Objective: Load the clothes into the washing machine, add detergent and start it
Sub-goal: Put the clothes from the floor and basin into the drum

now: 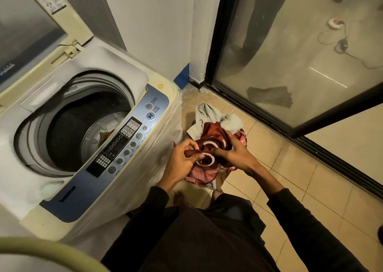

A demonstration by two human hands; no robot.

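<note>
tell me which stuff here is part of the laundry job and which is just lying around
Part of the job:
washing machine, lid up
red garment, gripped by left hand and right hand
pale clothes on the floor

Lying about:
cable behind the glass door
blue tape

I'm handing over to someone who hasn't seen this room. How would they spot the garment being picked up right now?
Find the open top-loading washing machine; on the tiled floor to its right lies a pile of clothes. Both hands, left hand and right hand, grip the dark red garment on top. Its white ring pattern sets it apart from the pale grey piece behind it.
</note>
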